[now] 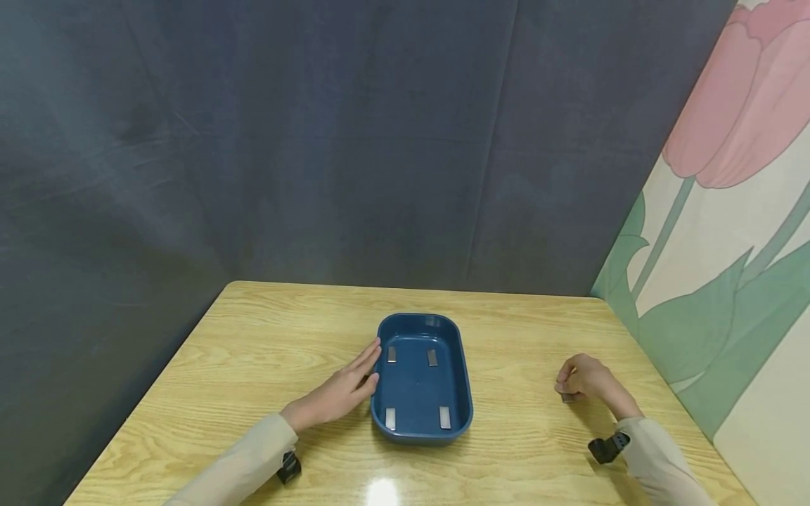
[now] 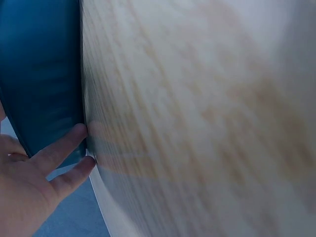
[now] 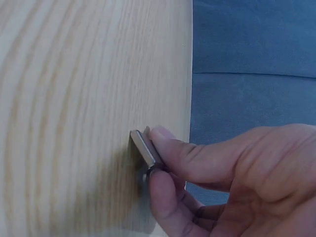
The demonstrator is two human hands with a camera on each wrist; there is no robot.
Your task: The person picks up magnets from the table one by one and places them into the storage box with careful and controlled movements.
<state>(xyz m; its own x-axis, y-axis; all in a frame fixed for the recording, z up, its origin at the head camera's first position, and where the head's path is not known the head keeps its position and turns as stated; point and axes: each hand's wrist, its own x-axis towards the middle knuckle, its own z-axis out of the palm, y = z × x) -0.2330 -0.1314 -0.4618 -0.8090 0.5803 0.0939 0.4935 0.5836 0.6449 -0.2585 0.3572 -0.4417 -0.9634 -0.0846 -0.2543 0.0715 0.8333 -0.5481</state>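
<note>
A dark blue tray (image 1: 418, 393) with rounded corners stands at the middle of the table. Inside it lie several small flat metal blocks, one at the near right (image 1: 445, 417) and one at the far left (image 1: 391, 355). My left hand (image 1: 338, 395) rests against the tray's left side, its fingers straight; in the left wrist view two fingertips touch the blue wall (image 2: 44, 74). Off to the right, my right hand (image 1: 585, 379) pinches a small rectangular metal block (image 3: 145, 149) between thumb and fingers, close over the tabletop.
The light wood-grain table (image 1: 272, 330) is backed by a dark grey-blue curtain (image 1: 354, 154). Along the right edge rises a wall painted with a pink tulip (image 1: 728, 105). A black strapped device (image 1: 609, 447) sits at each wrist.
</note>
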